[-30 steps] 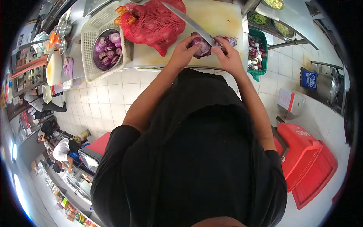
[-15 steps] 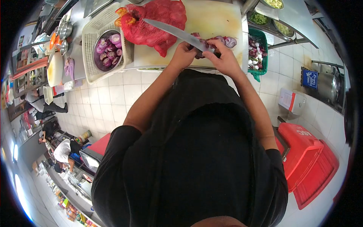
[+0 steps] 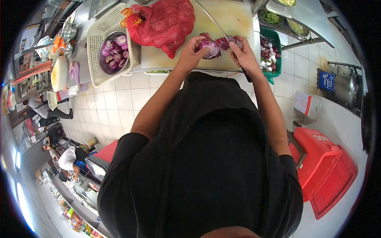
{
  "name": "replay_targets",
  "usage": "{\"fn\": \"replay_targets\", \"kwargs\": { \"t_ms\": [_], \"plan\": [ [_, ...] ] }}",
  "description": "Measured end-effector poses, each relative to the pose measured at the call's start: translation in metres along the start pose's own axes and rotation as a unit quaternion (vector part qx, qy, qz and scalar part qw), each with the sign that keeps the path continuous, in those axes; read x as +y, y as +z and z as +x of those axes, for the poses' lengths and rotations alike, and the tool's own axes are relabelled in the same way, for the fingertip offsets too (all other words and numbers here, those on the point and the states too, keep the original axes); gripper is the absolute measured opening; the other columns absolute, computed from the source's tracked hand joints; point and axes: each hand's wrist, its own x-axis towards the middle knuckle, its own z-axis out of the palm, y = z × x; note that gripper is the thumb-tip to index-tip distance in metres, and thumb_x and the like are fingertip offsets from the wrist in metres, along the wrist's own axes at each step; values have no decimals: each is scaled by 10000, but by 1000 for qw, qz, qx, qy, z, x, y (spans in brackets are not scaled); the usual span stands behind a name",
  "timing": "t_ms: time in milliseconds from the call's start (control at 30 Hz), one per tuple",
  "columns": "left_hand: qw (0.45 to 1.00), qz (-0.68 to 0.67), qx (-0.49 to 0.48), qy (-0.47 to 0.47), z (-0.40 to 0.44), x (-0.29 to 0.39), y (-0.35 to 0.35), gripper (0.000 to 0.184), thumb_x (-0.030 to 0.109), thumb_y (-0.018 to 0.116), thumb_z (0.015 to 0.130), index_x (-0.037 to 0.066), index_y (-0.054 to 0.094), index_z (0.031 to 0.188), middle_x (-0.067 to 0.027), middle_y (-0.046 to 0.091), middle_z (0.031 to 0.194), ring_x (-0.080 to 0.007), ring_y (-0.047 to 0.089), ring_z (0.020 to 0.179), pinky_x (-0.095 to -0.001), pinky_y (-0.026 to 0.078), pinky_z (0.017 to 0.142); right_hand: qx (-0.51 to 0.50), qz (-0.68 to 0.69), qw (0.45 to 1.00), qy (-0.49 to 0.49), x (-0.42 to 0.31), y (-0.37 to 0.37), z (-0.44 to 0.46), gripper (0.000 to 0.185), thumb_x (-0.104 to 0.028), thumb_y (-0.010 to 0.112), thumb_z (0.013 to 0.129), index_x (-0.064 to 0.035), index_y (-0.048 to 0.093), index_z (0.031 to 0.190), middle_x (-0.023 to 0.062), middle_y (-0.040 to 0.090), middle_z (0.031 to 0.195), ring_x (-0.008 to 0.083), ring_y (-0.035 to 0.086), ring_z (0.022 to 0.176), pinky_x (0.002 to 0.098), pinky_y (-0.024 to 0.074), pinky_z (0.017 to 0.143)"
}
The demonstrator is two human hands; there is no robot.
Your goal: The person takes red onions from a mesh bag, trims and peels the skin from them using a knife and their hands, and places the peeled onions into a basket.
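My left hand grips a red onion whose cut face shows, over the front part of the cutting board. In my right hand is a large knife, its dark handle under the palm and its blade pointing up and left toward the board's far side. A strip of purple onion skin stretches between the onion and the right fingers. Beside the left hand lies a red net bag of onions. Further left, a white basket holds a metal bowl of peeled onions.
Right of the board, a green basket holds onion scraps. A metal shelf with food containers stands beyond it. A red bin is at the lower right. Other people work far left.
The knife has swung from lying across the onion to pointing away over the board. My right hand has moved right, away from my left, and the onion's cut face now shows.
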Motion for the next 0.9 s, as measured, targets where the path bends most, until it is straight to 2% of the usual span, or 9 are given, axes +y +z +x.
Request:
{"fn": "replay_targets", "kwargs": {
  "t_ms": [133,233,333,433,533,633,733,800,900],
  "plan": [
    [997,-69,19,-23,-2,-5,1,412,85,665,927,15,500,1298,-98,644,1100,-167,630,991,-324,534,846,7,-48,997,-61,16,3,2,339,-297,626,984,-92,538,1238,17,556,706,52,429,499,226,311,420],
    [986,-154,28,-62,-4,-5,1,398,102,645,939,26,502,1303,-92,636,1133,-196,640,999,-360,548,846,-19,-71,996,-56,17,-2,2,296,-298,622,986,-99,552,1193,11,559,717,49,433,501,227,320,425],
    [971,-229,7,-71,-7,-3,-2,392,111,612,953,44,499,1322,-96,616,1194,-235,636,1047,-401,555,860,-26,-39,998,-45,9,-5,-3,344,-313,664,957,-31,592,1139,17,596,766,95,546,681,264,419,581],
    [955,-287,-4,-73,-9,0,-1,395,108,577,963,59,491,1346,-106,592,1251,-263,620,1101,-435,547,890,-21,-21,999,-13,10,-6,-1,440,-335,652,964,-43,585,1286,6,574,751,82,531,673,248,409,567],
    [946,-317,-13,-74,-10,2,0,402,114,559,967,65,486,1359,-107,581,1280,-275,608,1131,-458,534,917,-47,-51,995,75,7,-16,1,562,-372,630,974,-60,502,1423,13,575,791,72,514,665,240,418,566],
    [939,-335,-16,-76,-11,5,0,404,123,563,965,67,490,1358,-99,588,1275,-270,609,1132,-463,527,929,-2,-26,999,43,9,-9,-3,578,-407,570,1002,-127,435,1488,-7,505,699,46,430,513,222,317,428],
    [940,-331,-15,-78,-11,7,0,404,129,573,962,71,498,1355,-90,595,1268,-264,610,1133,-456,529,927,-14,-9,1000,-22,11,-3,-8,617,-439,604,975,-25,491,1417,49,611,855,78,540,696,254,465,622],
    [944,-321,-14,-73,-10,8,3,402,132,580,959,74,506,1350,-85,600,1262,-259,612,1131,-448,533,922,-38,-39,994,-97,1,3,-16,661,-466,629,950,3,492,1396,116,658,945,146,619,793,296,504,709],
    [946,-319,-15,-59,-5,3,6,409,120,596,947,75,512,1346,-79,606,1255,-255,613,1128,-438,530,931,-47,-125,978,-163,-9,16,-24,729,-501,668,905,34,494,1368,221,672,1088,280,673,961,362,520,841]
  ]
}}
